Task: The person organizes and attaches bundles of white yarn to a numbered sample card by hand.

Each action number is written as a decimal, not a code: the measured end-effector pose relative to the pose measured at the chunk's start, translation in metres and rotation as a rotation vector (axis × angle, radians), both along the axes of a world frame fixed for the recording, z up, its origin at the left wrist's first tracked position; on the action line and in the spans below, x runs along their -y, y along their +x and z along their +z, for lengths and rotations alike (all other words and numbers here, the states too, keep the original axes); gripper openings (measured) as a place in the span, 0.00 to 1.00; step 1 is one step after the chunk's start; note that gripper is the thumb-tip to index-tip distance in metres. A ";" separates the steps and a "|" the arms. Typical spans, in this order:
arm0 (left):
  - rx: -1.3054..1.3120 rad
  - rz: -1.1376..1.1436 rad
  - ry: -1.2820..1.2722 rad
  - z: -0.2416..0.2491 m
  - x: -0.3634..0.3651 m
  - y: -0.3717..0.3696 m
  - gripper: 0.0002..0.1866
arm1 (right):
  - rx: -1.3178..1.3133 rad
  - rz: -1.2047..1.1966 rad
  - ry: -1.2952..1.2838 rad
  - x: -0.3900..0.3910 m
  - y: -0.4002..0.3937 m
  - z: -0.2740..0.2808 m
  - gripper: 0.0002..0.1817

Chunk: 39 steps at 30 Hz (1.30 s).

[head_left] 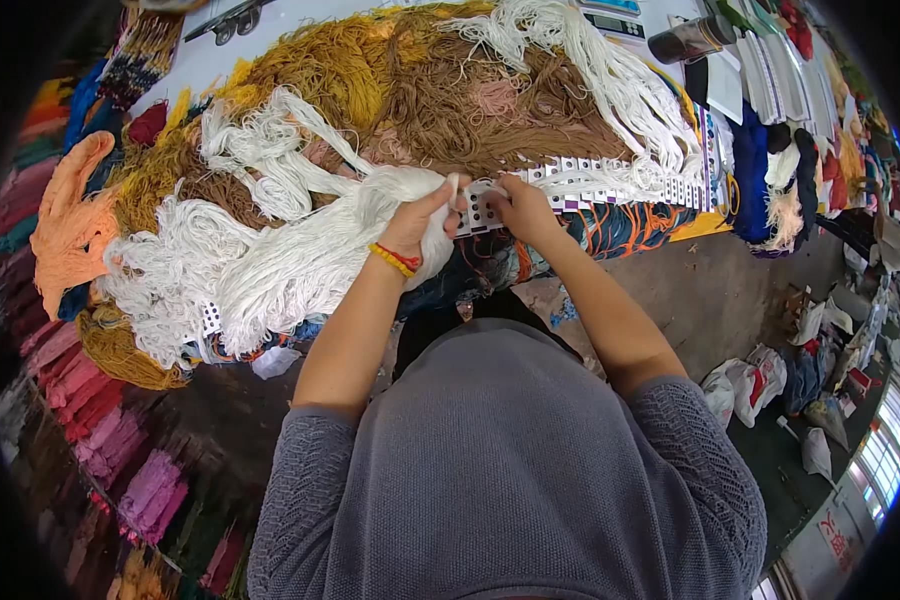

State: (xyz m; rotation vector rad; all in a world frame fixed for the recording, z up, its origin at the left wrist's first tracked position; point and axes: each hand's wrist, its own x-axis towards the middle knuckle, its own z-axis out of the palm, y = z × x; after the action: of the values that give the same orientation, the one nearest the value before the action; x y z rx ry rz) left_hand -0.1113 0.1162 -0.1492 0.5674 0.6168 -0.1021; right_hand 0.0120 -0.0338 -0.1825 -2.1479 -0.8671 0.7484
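My left hand [417,228], with a yellow and red bracelet at the wrist, is closed around a thick skein of white yarn [310,250]. The skein spreads leftward over the edge of the table. Close beside it, my right hand [526,210] has its fingers bent in a pinch at a white card with dark holes [478,208]. The fingertips partly cover the card, and any single thread between them is too small to make out. More hole cards [590,180] run in a row to the right, with white strands lying along them.
Brown yarn [450,100] and mustard yarn [320,65] are heaped behind my hands. An orange skein [73,215] hangs at the left. A dark cup [690,40] lies near papers at the back right. Pink bundles [153,495] and plastic bags [750,385] are lower down.
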 end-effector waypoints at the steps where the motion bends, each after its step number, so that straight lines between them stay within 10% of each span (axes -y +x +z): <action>1: -0.025 -0.077 0.083 0.004 0.001 0.004 0.25 | 0.000 -0.033 -0.018 -0.001 -0.001 0.002 0.11; 4: -0.140 -0.312 0.437 -0.013 0.007 0.013 0.28 | -0.037 -0.051 -0.071 -0.003 -0.005 0.017 0.11; 10: -0.097 -0.220 0.434 -0.051 0.008 0.010 0.30 | 0.267 0.389 0.028 -0.007 -0.019 0.046 0.11; 14: -0.081 -0.234 0.440 -0.019 0.005 0.014 0.24 | 0.291 0.109 -0.076 -0.025 0.002 0.051 0.07; 16: -0.028 -0.182 0.318 -0.018 0.004 0.012 0.24 | 0.298 0.455 -0.089 -0.028 0.003 0.034 0.08; 20: -0.090 -0.022 -0.001 -0.008 0.000 -0.011 0.17 | -0.287 0.065 0.118 -0.028 0.016 0.008 0.10; 24: 0.070 -0.364 1.104 -0.008 0.003 -0.025 0.13 | -0.217 0.051 -0.054 -0.025 0.014 0.008 0.09; 26: 0.073 -0.222 0.860 0.003 0.010 -0.017 0.13 | 0.270 0.148 0.121 -0.029 0.008 0.013 0.06; 34: -0.093 0.502 0.180 0.062 -0.085 -0.088 0.07 | 0.272 0.165 0.030 -0.023 0.008 0.005 0.07; 37: -0.412 0.752 0.465 0.066 -0.143 -0.136 0.12 | 0.296 0.144 0.044 -0.024 0.003 0.006 0.06; 39: -0.714 0.469 1.124 0.046 -0.158 -0.149 0.14 | 0.274 0.120 0.096 -0.020 0.003 0.009 0.07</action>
State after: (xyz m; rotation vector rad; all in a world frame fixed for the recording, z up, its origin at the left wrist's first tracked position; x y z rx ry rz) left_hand -0.2599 0.2747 -0.1036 1.4742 1.5037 0.5482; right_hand 0.0150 -0.0140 -0.1732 -2.1576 -1.1584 0.4637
